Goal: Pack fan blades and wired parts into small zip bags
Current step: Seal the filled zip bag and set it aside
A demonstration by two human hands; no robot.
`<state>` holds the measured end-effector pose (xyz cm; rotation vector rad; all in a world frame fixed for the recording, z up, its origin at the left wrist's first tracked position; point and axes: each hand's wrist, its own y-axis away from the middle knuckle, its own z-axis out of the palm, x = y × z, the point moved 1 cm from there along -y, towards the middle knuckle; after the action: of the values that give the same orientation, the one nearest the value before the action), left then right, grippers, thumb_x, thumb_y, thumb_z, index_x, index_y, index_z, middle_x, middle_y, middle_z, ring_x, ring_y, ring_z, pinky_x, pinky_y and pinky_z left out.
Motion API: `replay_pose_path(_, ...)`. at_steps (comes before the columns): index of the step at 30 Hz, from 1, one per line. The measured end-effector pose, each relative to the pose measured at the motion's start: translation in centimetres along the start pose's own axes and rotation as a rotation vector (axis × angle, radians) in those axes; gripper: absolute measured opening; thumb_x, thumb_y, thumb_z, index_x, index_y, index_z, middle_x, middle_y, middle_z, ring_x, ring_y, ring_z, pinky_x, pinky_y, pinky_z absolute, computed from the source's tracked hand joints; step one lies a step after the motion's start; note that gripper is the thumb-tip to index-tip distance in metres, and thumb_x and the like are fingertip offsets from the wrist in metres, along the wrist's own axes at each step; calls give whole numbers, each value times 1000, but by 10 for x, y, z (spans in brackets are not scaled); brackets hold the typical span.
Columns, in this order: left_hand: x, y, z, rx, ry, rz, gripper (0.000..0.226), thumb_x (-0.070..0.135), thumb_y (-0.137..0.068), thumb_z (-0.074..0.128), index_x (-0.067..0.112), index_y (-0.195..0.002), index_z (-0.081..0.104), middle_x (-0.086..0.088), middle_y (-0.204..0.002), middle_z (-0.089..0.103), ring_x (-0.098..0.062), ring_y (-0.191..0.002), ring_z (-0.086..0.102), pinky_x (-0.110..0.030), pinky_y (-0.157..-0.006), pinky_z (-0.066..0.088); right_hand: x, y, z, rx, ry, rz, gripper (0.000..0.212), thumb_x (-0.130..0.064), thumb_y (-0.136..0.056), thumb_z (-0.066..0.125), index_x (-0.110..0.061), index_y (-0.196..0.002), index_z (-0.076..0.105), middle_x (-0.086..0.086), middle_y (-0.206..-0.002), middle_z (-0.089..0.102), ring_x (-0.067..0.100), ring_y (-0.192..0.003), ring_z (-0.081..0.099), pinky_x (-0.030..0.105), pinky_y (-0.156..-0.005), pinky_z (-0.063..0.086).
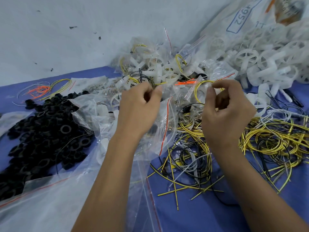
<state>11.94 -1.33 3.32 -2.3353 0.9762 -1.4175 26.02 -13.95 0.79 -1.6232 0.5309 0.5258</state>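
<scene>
Pinching with curled fingers, the right hand holds a looped yellow wire raised over the middle of the blue table, palm turned inward. Beside it the left hand, knuckles up, grips the mouth of a small clear zip bag with a red seal line. White plastic fan blades pile toward the table's far right corner; black plastic rings lie along its left edge.
</scene>
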Motion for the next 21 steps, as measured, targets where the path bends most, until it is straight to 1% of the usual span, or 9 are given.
replay_pose_path(3, 5, 5, 8, -102, -84, 21, 50, 63, -84, 63, 16, -68, 52, 6, -57, 49, -14, -57, 47, -32, -56, 39, 12, -4, 2, -82, 134, 36, 13, -22, -99, 60, -13, -101, 69, 4, -87, 62, 18, -77, 52, 32, -66, 36)
replay_pose_path(5, 8, 8, 14, -158, -113, 39, 52, 67, -76, 69, 19, -70, 50, 8, -57, 48, -11, -55, 46, -31, -54, 39, 23, -5, 3, -194, 297, 45, 16, -22, -98, 59, -13, -107, 70, 7, -100, 66, 28, -96, 54, 35, -75, 39)
replay_pose_path(7, 9, 10, 18, -225, -107, 79, 45, 56, -74, 78, 22, -72, 49, 11, -56, 48, -7, -53, 46, -29, -54, 38, 30, -5, 5, -328, 438, 46, 21, -22, -99, 58, -13, -114, 70, 9, -108, 70, 35, -112, 49, 41, -84, 41)
replay_pose_path(9, 8, 11, 21, -301, -114, 96, 34, 37, -77, 81, 23, -75, 51, 10, -59, 52, -9, -56, 51, -30, -57, 43, 30, -2, 8, -441, 493, 37, 26, -23, -99, 61, -13, -121, 69, 9, -111, 71, 37, -119, 47, 44, -89, 43)
replay_pose_path(11, 7, 12, 23, -339, -154, 107, 25, 22, -80, 77, 23, -77, 52, 8, -63, 55, -14, -62, 56, -32, -62, 48, 29, -1, 10, -520, 517, 22, 26, -25, -97, 65, -16, -122, 69, 9, -109, 72, 37, -117, 48, 43, -88, 44)
replay_pose_path(14, 4, 11, 23, -329, -134, 90, 19, 13, -81, 72, 21, -75, 55, 6, -64, 57, -14, -62, 57, -33, -60, 50, 27, -1, 9, -568, 498, 44, 23, -27, -93, 70, -19, -115, 71, 7, -101, 74, 38, -121, 50, 44, -87, 48)
replay_pose_path(17, -1, 8, 19, -277, -95, 28, 20, 14, -82, 72, 23, -72, 57, 6, -59, 58, -7, -54, 53, -22, -55, 46, 26, -3, 7, -592, 484, 73, 19, -33, -91, 73, -20, -104, 74, 5, -90, 75, 37, -125, 54, 44, -89, 53)
replay_pose_path(19, -5, 6, 16, -246, -69, -8, 21, 15, -84, 72, 23, -71, 57, 4, -57, 59, -5, -50, 49, -16, -50, 40, 26, -3, 6, -551, 455, 35, 11, -28, -92, 71, -19, -92, 75, 6, -83, 72, 38, -108, 61, 44, -91, 52)
replay_pose_path(21, -8, 5, 13, -239, -62, -36, 22, 17, -86, 72, 22, -71, 57, 0, -58, 60, -7, -49, 47, -19, -51, 40, 28, -5, 7, -483, 398, -2, 13, -25, -94, 66, -17, -89, 74, 7, -81, 70, 36, -88, 61, 44, -91, 49)
